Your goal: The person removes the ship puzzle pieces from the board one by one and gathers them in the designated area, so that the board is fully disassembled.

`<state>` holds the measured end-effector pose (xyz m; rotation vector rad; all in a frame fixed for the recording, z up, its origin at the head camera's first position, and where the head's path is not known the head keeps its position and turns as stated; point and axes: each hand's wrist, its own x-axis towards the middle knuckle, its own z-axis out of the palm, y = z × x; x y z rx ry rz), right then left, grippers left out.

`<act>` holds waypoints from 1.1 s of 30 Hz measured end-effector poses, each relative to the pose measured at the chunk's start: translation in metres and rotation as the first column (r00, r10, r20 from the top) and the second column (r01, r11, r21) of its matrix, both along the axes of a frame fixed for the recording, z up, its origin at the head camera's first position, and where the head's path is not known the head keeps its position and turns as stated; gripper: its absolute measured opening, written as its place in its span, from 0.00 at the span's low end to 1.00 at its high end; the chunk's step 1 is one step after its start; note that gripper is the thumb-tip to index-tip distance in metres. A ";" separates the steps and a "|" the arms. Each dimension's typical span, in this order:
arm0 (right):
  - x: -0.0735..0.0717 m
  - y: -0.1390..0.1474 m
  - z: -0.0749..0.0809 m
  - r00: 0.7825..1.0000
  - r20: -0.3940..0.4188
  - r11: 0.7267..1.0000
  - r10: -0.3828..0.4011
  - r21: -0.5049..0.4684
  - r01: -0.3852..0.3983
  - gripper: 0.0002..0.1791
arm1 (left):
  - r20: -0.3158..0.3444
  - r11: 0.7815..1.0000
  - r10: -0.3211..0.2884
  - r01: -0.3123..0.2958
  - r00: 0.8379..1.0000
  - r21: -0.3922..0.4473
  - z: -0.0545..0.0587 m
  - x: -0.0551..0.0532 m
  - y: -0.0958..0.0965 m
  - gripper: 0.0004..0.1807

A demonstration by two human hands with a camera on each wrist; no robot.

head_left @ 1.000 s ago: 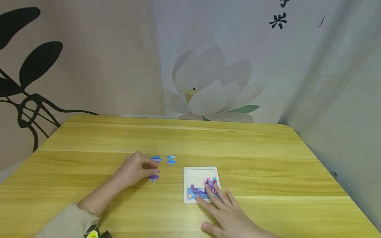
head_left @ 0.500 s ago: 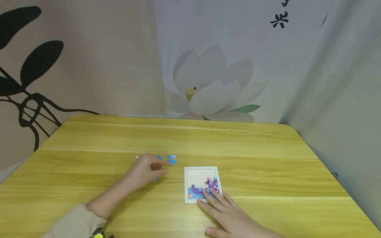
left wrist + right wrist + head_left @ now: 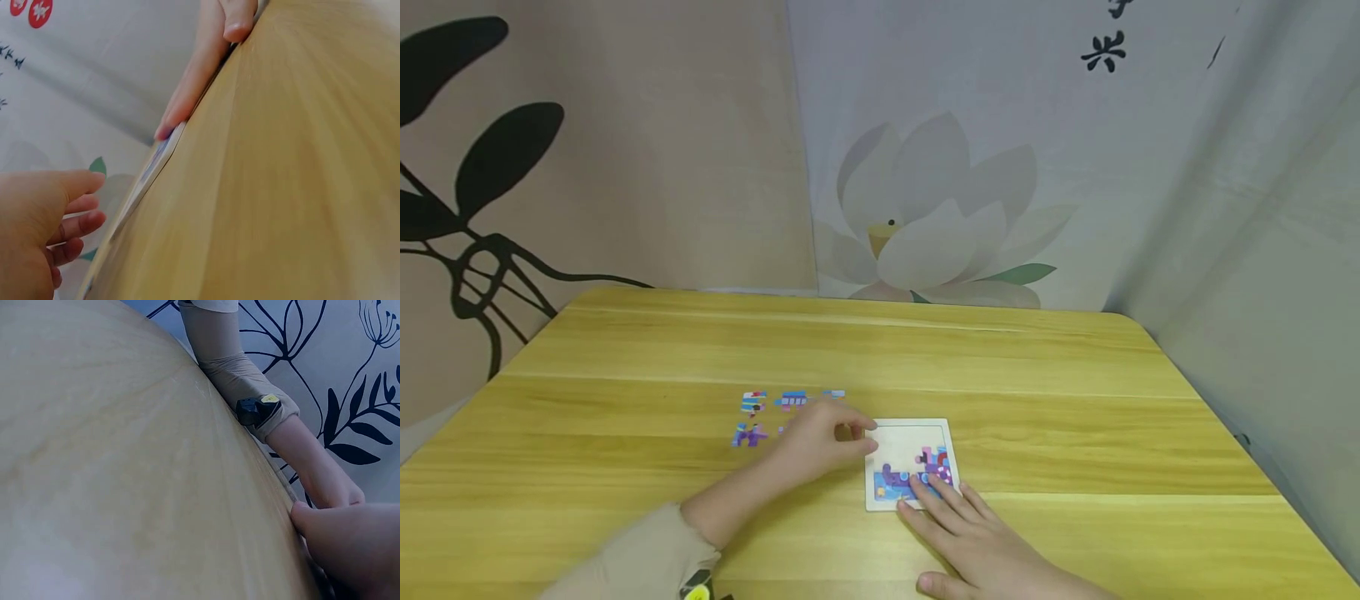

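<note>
In the head view, my left hand (image 3: 820,442) hovers at the left edge of a white-framed jigsaw board (image 3: 869,467), thumb and forefinger apart. The left wrist view shows no piece between the loosely bent fingers of the left hand (image 3: 37,225). My right hand (image 3: 977,537) rests its spread fingers on the board's lower right part. Blue and purple jigsaw pieces (image 3: 891,486) fill the bottom of the board, with a pink and purple one (image 3: 934,460) at the right side. The board's upper area shows bare backing.
Loose jigsaw pieces lie left of the board: a striped one (image 3: 752,404), a blue one (image 3: 792,399), a purple one (image 3: 747,436), and a blue one (image 3: 834,392) partly behind my left hand. The wooden table (image 3: 1037,375) meets a printed curtain (image 3: 940,167) at the back.
My left hand has moved right from the loose pieces to the board's left edge, uncovering pieces on the left. My right hand has stayed on the board, shifting only slightly.
</note>
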<state>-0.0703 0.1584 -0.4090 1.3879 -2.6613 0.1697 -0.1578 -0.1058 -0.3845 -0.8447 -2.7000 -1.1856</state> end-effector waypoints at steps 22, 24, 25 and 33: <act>0.000 -0.002 0.001 0.998 0.063 1.000 -0.009 0.000 0.009 0.36 | 0.103 0.966 -0.247 0.252 0.964 -0.049 -0.007 -0.020 0.052 0.12; 0.000 -0.002 0.001 0.997 0.072 1.000 -0.009 0.000 0.010 0.36 | 0.099 0.966 -0.238 0.246 0.966 -0.076 -0.007 -0.020 0.054 0.11; 0.000 -0.002 0.001 0.997 0.074 1.000 -0.010 0.000 0.010 0.36 | 0.099 0.966 -0.235 0.243 0.967 -0.084 -0.008 -0.020 0.054 0.11; 0.000 -0.002 0.002 0.998 0.069 1.000 -0.007 -0.002 0.007 0.36 | 0.072 0.971 -0.219 0.224 0.973 -0.082 -0.012 -0.019 0.056 0.08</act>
